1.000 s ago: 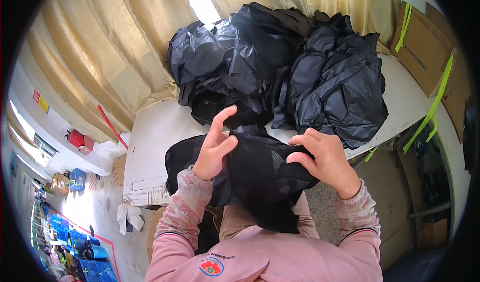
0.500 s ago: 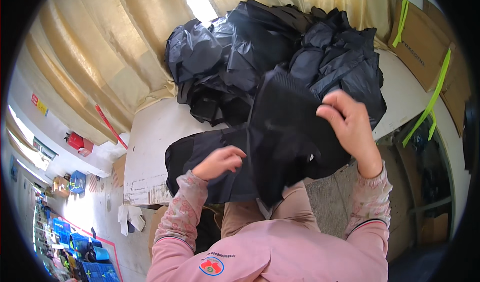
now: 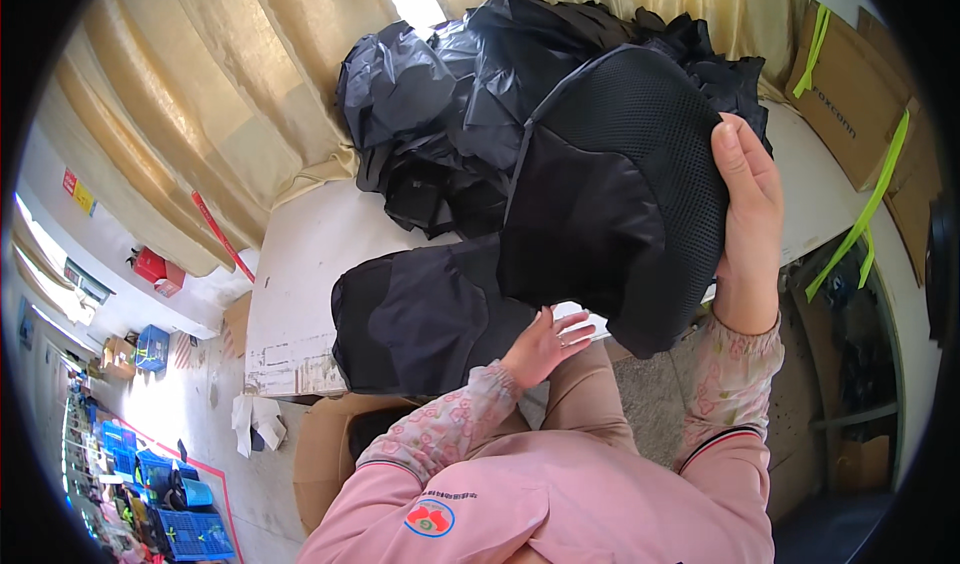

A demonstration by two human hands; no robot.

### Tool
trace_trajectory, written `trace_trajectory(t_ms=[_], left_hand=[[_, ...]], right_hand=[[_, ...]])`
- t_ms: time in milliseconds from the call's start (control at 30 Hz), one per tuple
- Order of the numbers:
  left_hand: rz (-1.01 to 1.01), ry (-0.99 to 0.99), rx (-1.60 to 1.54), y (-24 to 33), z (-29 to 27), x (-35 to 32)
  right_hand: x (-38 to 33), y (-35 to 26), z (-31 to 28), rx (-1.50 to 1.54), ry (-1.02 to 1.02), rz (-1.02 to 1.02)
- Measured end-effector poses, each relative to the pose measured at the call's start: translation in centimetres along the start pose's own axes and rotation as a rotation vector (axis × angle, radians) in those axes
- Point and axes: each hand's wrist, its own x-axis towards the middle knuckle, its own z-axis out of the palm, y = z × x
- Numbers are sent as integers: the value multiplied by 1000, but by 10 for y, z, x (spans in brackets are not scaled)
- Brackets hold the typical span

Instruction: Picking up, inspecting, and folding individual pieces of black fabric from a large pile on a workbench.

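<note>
A black fabric piece with a mesh panel and a smooth patch (image 3: 585, 199) is held up over the table. My right hand (image 3: 750, 189) grips its right edge, thumb on the near face and the other fingers mostly hidden behind. Beneath its lower edge, my left hand (image 3: 548, 346) is palm up with its fingers spread, close to the cloth; whether it touches is unclear. A similar black fabric piece (image 3: 425, 314) lies flat on the table to the left, its right end partly covered by the raised one.
Crumpled black plastic bags (image 3: 430, 89) are heaped at the back of the white table (image 3: 290, 314). Yellowish curtains (image 3: 200, 94) hang behind. Flattened cardboard (image 3: 850, 94) with neon-green straps leans at the right. Blue crates (image 3: 195, 536) stand on the floor at far left.
The raised fabric piece has swung up and spread out, its mesh face now showing. My right hand moved slightly right; my left hand moved right and down, turning palm up.
</note>
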Motion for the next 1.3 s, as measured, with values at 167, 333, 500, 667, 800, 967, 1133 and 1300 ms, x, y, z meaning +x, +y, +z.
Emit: trace_trajectory(t_ms=[167, 333, 500, 667, 800, 967, 1133, 1300], left_hand=[[-53, 82, -163, -6, 20, 22], [50, 66, -146, 3, 36, 27], [13, -291, -325, 35, 75, -8], [695, -86, 442, 86, -162, -74], [522, -83, 336, 167, 46, -126], [772, 412, 956, 261, 18, -185], [704, 550, 905, 310, 23, -233], [508, 1045, 1856, 339, -121, -269]], right_hand=[[-11, 0, 11, 81, -2, 23], [-16, 37, -5, -69, -19, 57], [-24, 118, -44, -743, -119, -71], [-3, 195, -107, -1131, -57, -73], [-5, 178, -183, -1063, 15, 64], [-4, 86, -78, 104, -119, 378], [-27, 115, -31, -8, -393, 296], [-106, 274, -10, -453, -350, 494]])
